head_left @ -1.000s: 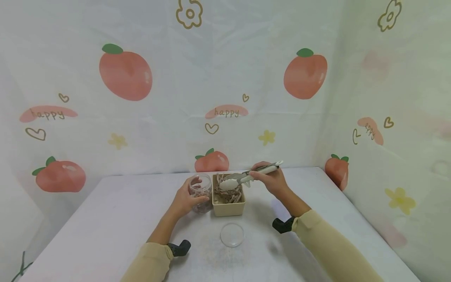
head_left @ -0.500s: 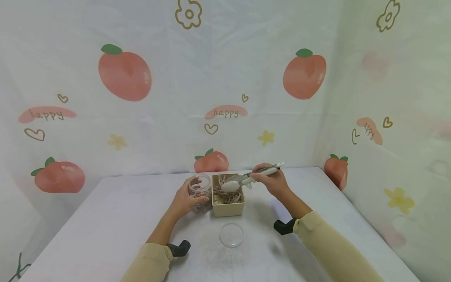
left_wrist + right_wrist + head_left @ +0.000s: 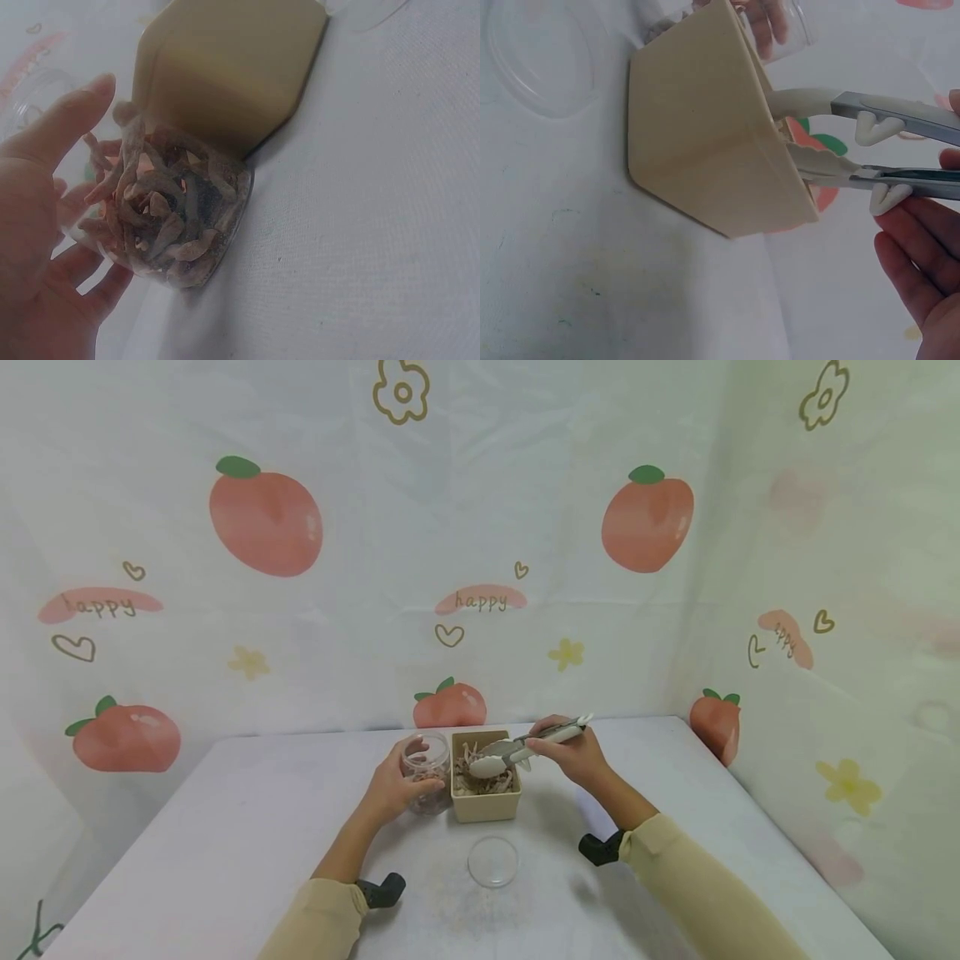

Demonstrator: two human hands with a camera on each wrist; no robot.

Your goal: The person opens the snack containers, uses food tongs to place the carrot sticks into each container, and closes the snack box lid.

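Note:
My left hand point(image 3: 393, 785) curls round a clear open jar point(image 3: 427, 752), its thumb across the near side. In the left wrist view brownish, dusty strips point(image 3: 161, 195) fill the lower part of the jar. Against the jar stands a beige square box point(image 3: 486, 810) with more of these strips point(image 3: 495, 782) inside. My right hand point(image 3: 573, 752) grips a pair of white-and-grey tongs point(image 3: 546, 742) over the box. Two pale tong heads point(image 3: 802, 101) reach in past the rim, apart from each other in the right wrist view. What lies between them is hidden by the box wall.
A clear round lid point(image 3: 492, 862) lies flat on the white table point(image 3: 262, 852), in front of the box. Behind the table hangs a white sheet point(image 3: 345, 652) printed with peaches, and another side of it stands on the right.
The tongs and my right hand have dipped lower and slightly left, bringing the tong heads deeper among the strips. My left hand and the jar stay put.

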